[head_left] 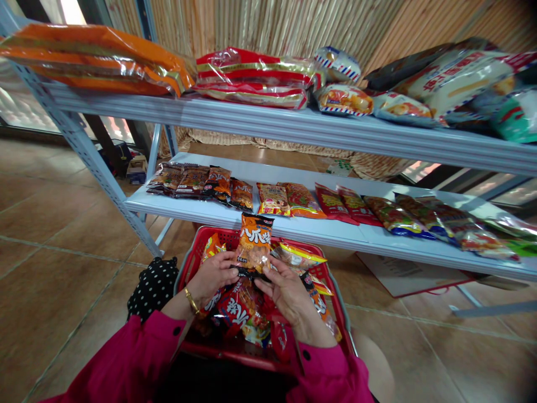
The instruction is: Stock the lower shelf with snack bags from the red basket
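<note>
Both my hands hold one orange and black snack bag (254, 244) upright above a red basket (268, 356). My left hand (213, 273) grips its lower left corner, fingers closed on the edge. At the lower right corner, my right hand (286, 288) pinches the bag between thumb and fingers. Below, the basket is filled with more snack bags, among them a red one (238, 307) and a yellow-edged one (300, 256). Just beyond the held bag, two similar orange and black bags (241, 193) lean on the lower shelf.
The lower shelf (268, 225) carries a row of snack bags, including red ones (333, 202) and brown ones (192, 180). Larger packages, such as an orange one (100, 60), lie on the upper shelf (251, 118) above my hands. A flat board (403, 274) lies under the rack.
</note>
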